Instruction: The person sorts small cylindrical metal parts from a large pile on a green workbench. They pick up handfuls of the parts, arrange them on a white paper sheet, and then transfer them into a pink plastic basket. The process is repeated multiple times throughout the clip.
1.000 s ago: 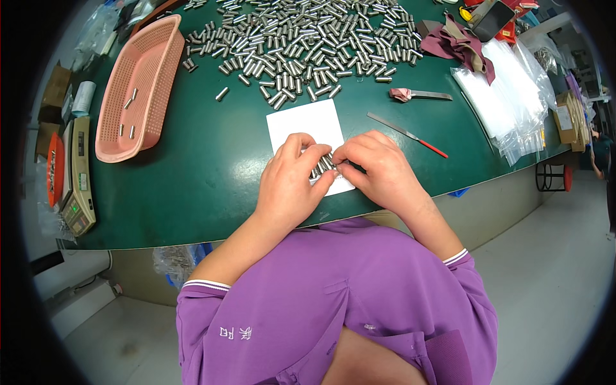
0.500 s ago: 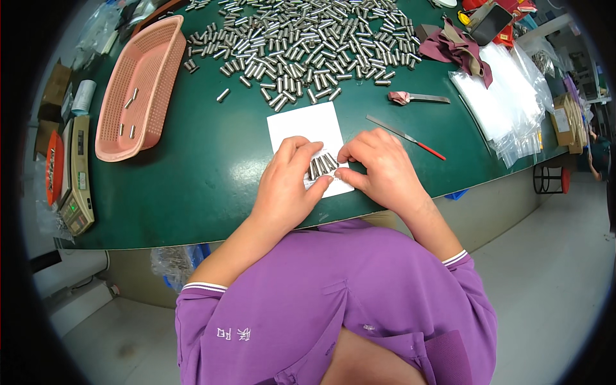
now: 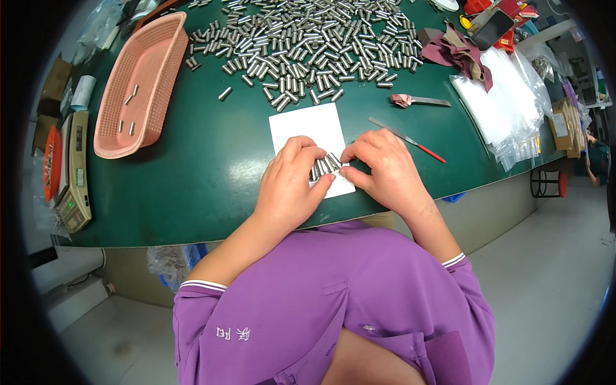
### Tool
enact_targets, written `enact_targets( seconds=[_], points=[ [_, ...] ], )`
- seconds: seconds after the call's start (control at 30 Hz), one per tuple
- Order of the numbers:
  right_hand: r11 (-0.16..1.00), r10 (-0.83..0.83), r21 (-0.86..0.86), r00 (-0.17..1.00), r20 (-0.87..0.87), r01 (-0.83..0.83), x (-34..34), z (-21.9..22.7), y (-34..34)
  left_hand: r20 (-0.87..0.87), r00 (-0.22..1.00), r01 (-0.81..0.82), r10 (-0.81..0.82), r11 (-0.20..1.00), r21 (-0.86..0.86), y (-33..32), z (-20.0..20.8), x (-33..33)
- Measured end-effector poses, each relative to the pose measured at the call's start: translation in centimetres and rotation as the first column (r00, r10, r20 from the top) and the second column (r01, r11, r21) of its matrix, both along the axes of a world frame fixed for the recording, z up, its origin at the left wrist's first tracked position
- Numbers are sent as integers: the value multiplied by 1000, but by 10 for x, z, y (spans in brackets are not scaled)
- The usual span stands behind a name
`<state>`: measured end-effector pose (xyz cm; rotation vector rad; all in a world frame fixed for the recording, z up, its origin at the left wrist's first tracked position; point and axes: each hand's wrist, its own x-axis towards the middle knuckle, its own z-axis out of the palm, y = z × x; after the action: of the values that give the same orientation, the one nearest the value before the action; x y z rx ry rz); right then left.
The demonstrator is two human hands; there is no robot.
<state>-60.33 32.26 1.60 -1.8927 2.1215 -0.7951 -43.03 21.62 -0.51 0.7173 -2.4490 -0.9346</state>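
Observation:
Several short metal pins [image 3: 325, 167] lie side by side in a row over a white sheet of paper [image 3: 307, 125] near the table's front edge. My left hand [image 3: 285, 176] closes on the row's left end, thumb on the near side and fingers curled over the far side. At the other end, my right hand [image 3: 388, 170] pinches the row with thumb and forefinger. My fingers partly hide the pins. Right of the paper rests a thin file with a red handle [image 3: 430, 153]. Beyond it is another file with a cloth-wrapped handle [image 3: 420, 101].
A large heap of metal pins [image 3: 308, 48] covers the table's far middle. To the left are a pink basket [image 3: 158, 102] with several pins and a scale [image 3: 76, 179]. Clear plastic bags [image 3: 497, 109] and a maroon cloth [image 3: 455, 54] lie right. Another person [image 3: 599, 162] appears far right.
The pins between my hands show slightly more and lean a little differently as my fingers shift around them. Both hands stay over the paper.

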Motion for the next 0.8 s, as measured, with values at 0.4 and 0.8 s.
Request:
enact_targets(
  seconds=[0.4, 0.8],
  points=[
    [999, -9, -31, 1000, 2, 9, -4, -1, -1, 14, 1000, 25, -25, 1000, -3, 1, 1, -1],
    [1000, 8, -4, 1000, 18, -8, 1, 1, -2, -10, 1000, -12, 12, 997, 76, 0, 7, 12]
  ],
)
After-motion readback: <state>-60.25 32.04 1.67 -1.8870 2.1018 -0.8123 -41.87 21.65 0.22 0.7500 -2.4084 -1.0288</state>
